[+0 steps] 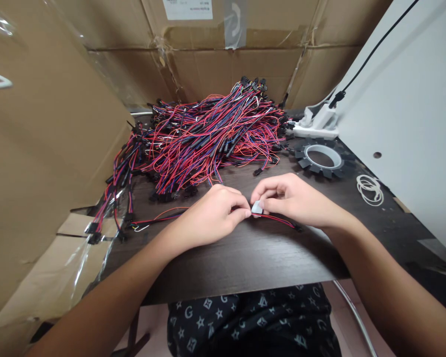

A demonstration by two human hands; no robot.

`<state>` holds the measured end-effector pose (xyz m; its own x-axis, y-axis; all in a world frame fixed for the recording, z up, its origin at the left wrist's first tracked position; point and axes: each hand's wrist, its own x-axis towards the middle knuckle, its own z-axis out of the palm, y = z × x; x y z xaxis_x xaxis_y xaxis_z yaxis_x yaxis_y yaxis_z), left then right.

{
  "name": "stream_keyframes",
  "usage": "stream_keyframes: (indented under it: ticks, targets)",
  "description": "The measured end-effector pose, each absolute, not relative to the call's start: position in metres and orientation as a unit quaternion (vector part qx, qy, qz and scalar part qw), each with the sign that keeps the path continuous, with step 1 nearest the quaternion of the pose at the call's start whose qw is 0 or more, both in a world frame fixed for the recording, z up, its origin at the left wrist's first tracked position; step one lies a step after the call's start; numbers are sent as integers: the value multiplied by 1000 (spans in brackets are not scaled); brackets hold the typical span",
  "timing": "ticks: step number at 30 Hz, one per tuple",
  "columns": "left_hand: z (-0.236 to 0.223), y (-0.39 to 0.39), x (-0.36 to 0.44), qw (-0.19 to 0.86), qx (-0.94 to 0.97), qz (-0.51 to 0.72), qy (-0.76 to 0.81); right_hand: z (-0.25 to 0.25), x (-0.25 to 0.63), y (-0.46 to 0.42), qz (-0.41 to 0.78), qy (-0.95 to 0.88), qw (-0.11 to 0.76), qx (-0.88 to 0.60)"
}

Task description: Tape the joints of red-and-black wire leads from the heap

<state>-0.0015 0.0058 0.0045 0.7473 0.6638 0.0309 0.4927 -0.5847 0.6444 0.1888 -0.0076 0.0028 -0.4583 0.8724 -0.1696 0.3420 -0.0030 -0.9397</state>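
Note:
In the head view my left hand [223, 210] pinches a wire harness of red, black and orange wires [278, 218] that lies across the table in front of me. The harness runs out to both sides of my hands, with a black connector at its right end. Between thumb and fingers my right hand [288, 201] grips a small pale grey piece [257, 208], which touches the wires just beside my left fingertips. It looks like a piece of tape. The fingertips of the two hands almost meet.
A large heap of similar harnesses [211, 134] lies at the back, against cardboard [238, 69]. Some hang over the left side. To the right are a ring with dark tape strips around it [321, 157], a white power strip [315, 130] and a coiled pale cord [370, 190].

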Motion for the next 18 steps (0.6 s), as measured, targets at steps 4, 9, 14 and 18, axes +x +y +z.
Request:
stream_keyframes:
  ticks: [4,9,14,18]
  targets:
    - [4,6,-2,314,881,133,329,3,188,-8,545,-657,245,-460]
    - [3,7,-2,307,884,129,328,3,188,-9,547,-659,244,-455]
    - [2,7,-2,302,883,129,336,1,189,-8,547,-668,241,-443]
    - [2,6,-2,299,883,130,338,0,190,-8,540,-674,238,-445]
